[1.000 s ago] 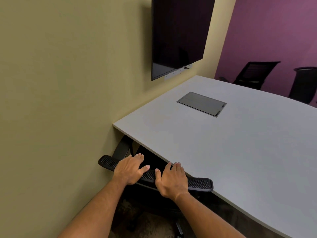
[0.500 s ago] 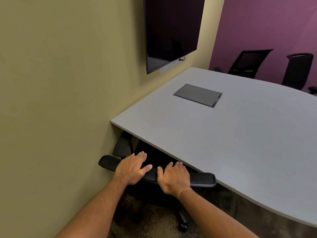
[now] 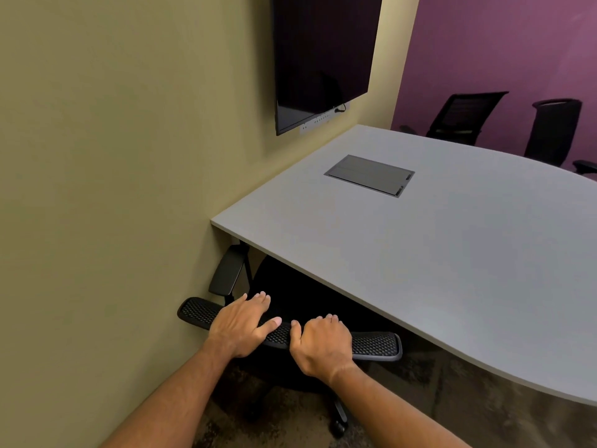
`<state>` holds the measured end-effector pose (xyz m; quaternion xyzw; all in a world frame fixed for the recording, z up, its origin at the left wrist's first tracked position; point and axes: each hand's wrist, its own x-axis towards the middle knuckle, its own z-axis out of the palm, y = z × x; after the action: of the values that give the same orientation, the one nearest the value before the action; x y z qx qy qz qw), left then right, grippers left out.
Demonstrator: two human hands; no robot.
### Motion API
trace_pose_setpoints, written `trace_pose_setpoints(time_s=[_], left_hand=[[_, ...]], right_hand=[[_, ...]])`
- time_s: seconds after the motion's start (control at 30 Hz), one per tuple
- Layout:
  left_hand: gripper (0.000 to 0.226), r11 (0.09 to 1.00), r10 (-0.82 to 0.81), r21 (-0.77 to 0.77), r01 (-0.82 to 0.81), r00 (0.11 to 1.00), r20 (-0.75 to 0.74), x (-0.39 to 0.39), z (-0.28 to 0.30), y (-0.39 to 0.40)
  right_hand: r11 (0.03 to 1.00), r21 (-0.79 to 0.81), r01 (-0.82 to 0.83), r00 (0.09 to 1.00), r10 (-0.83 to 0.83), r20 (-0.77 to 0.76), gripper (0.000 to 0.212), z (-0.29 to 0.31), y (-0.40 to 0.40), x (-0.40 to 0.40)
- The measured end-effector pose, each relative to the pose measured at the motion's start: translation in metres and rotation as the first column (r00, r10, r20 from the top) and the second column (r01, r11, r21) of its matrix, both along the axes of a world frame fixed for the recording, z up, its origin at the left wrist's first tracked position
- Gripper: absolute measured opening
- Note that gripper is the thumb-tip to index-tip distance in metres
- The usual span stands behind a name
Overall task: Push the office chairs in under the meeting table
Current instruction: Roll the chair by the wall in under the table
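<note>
A black office chair stands in the corner, its seat tucked under the grey meeting table [image 3: 436, 270]. Its mesh backrest top [image 3: 376, 345] runs along the table's near edge, and one armrest [image 3: 226, 273] pokes out close to the wall. My left hand [image 3: 240, 328] lies over the left half of the backrest top, fingers draped forward. My right hand [image 3: 323, 345] grips the same edge just to the right, fingers curled over it. A castor [image 3: 337, 426] shows below on the carpet.
The beige wall [image 3: 113, 205] hems the chair in on the left. A dark screen [image 3: 323, 56] hangs above the table, which has a cable hatch [image 3: 370, 174]. Two more black chairs [image 3: 462, 118] [image 3: 552, 130] stand on the far side by the purple wall.
Both hands stay on the backrest top. My right fingers have curled tighter over the edge. The view has drawn back, so more of the armrest and the chair base shows.
</note>
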<state>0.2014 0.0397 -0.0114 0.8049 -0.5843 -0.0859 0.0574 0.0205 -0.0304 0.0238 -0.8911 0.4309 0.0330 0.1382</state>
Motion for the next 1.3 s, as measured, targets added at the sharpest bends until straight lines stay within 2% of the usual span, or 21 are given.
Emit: trace_pose_setpoints(time_s=[0.23,0.43,0.9,1.3], left_hand=[[0.074,0.998,0.042,0.038,-0.041,0.998,-0.036,-0.011,0.008,0.019],[0.097,0.999,0.034,0.023,-0.033,0.998,-0.047,-0.01,0.012,0.012],[0.099,0.999,-0.005,0.049,0.008,0.998,-0.061,0.002,0.027,-0.001],[0.098,0.999,-0.037,-0.002,0.037,0.995,-0.093,0.025,0.029,-0.014]], right_hand=[[1.0,0.014,-0.013,1.0,0.013,0.016,0.07,0.005,0.018,-0.015],[1.0,0.028,-0.007,0.999,0.005,0.049,0.071,0.001,0.013,-0.021],[0.981,0.192,0.009,1.0,-0.013,0.019,0.079,-0.012,0.003,-0.005],[0.986,0.165,-0.014,0.999,0.007,0.038,0.077,-0.009,-0.006,0.014]])
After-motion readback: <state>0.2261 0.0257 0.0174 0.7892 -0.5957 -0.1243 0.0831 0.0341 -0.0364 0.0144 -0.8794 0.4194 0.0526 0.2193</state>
